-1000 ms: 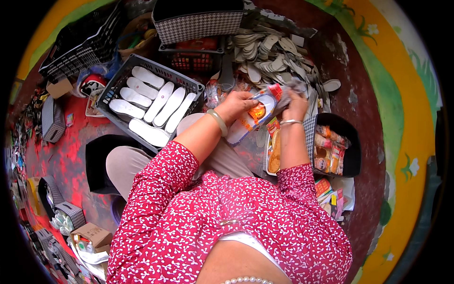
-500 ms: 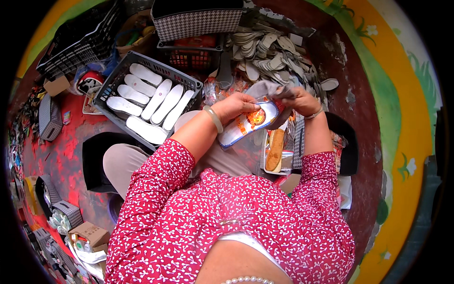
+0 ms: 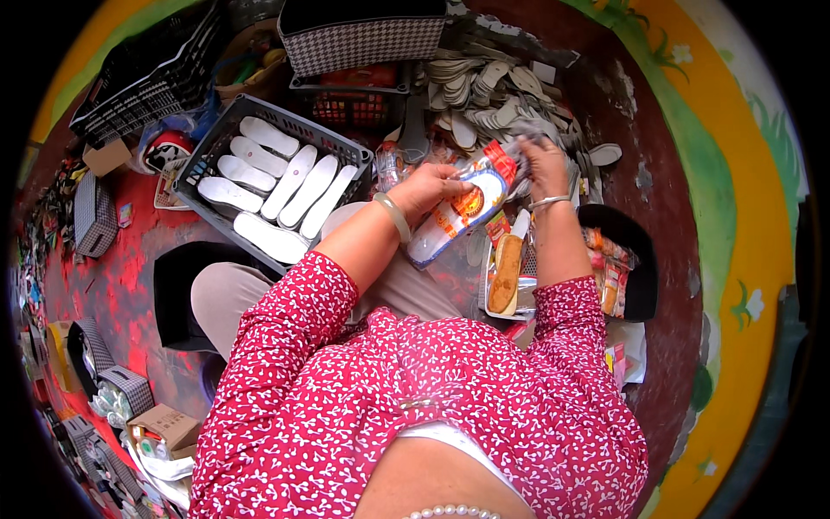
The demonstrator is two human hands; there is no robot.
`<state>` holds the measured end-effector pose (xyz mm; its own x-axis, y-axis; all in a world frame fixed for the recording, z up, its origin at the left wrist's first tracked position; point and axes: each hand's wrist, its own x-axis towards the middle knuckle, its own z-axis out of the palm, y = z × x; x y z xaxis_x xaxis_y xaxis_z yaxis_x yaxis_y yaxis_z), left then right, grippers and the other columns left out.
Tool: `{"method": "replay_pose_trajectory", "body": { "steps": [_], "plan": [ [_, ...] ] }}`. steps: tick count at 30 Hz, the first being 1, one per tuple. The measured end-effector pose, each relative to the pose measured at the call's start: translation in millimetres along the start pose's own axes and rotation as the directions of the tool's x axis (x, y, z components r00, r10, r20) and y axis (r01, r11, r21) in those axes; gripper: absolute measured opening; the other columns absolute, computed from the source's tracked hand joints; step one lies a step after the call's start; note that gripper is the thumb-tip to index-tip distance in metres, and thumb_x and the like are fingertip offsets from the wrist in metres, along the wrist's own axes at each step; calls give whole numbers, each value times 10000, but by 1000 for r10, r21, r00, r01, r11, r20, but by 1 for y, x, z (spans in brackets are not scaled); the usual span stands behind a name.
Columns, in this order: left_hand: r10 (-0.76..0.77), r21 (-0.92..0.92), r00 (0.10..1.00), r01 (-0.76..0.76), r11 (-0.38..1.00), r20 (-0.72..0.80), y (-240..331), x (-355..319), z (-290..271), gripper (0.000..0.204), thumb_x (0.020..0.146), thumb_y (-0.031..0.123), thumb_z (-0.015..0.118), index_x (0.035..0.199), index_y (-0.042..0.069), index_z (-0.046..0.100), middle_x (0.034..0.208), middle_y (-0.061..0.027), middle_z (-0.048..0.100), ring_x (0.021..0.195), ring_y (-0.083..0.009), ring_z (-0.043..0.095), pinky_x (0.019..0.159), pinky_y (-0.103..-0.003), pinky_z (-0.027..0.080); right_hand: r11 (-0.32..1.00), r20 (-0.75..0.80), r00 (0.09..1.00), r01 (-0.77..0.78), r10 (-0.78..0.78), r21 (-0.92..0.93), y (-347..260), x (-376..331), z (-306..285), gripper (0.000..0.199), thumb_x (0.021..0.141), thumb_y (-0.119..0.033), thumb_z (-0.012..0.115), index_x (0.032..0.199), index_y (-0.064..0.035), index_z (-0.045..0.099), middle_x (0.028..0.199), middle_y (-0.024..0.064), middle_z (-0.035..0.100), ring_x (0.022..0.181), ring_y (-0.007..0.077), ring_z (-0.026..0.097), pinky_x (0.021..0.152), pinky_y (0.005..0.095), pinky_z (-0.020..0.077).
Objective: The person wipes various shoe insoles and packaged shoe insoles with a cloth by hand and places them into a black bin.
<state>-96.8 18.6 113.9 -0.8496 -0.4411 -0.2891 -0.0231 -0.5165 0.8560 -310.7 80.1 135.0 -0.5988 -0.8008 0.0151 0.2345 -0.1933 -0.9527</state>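
Observation:
My left hand (image 3: pixel 425 190) is closed with the thumb on top of a printed plastic packet (image 3: pixel 451 227), which is white with blue edges, orange print and a red upper end. It lies tilted over my lap. At the packet's red end my right hand (image 3: pixel 546 169) has its fingers closed on a grey cloth-like piece (image 3: pixel 536 131), smeared by motion. Whether that piece touches the packet I cannot tell. Just below my right hand, a brown insole (image 3: pixel 506 275) and a white one lie in a small white tray (image 3: pixel 486 298).
To the left, a dark plastic crate (image 3: pixel 201 164) holds several white insoles (image 3: pixel 290 183). A heap of grey insoles (image 3: pixel 493 95) lies ahead. A houndstooth box (image 3: pixel 363 39) stands on a crate at the back. On the right a black bin (image 3: pixel 640 268) stands beside wrapped packets (image 3: pixel 614 281).
The grey piece has moved off the packet, up and right with my right hand, and the packet's red end now shows. My left hand keeps its hold.

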Motion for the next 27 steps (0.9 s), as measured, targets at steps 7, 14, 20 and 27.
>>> {"method": "replay_pose_trajectory", "body": {
  "steps": [7,14,20,27],
  "plan": [
    [137,-440,987,-158,884,-81,3,5,-17,238,921,174,488,1111,30,503,1021,-112,620,905,-226,627,821,-415,521,936,128,971,229,-202,-266,-47,2,-38,271,917,-244,577,1099,-46,608,978,-1,631,837,74,563,742,225,447],
    [117,-500,991,-134,856,-66,-1,12,-16,275,965,177,399,1215,67,429,1093,-87,565,994,-234,572,871,-466,485,881,299,951,207,-79,-426,-24,-29,48,433,894,-370,592,1144,-17,582,966,50,636,859,94,554,761,252,451],
    [260,-599,947,-320,734,-188,-13,18,-45,270,967,179,375,1212,78,426,1069,-76,572,956,-234,576,861,-451,486,330,676,707,701,-205,-633,65,-45,87,480,908,-395,493,1284,-97,489,1293,235,470,1239,358,421,1010,396,337],
    [130,-631,917,-357,688,-377,-12,14,-55,288,972,199,328,1180,27,428,1069,-175,568,871,-322,624,788,-478,524,185,772,620,782,-138,-595,51,-110,75,460,860,-230,551,1293,-88,486,1298,189,483,1246,338,423,894,426,375]
  ]
}}
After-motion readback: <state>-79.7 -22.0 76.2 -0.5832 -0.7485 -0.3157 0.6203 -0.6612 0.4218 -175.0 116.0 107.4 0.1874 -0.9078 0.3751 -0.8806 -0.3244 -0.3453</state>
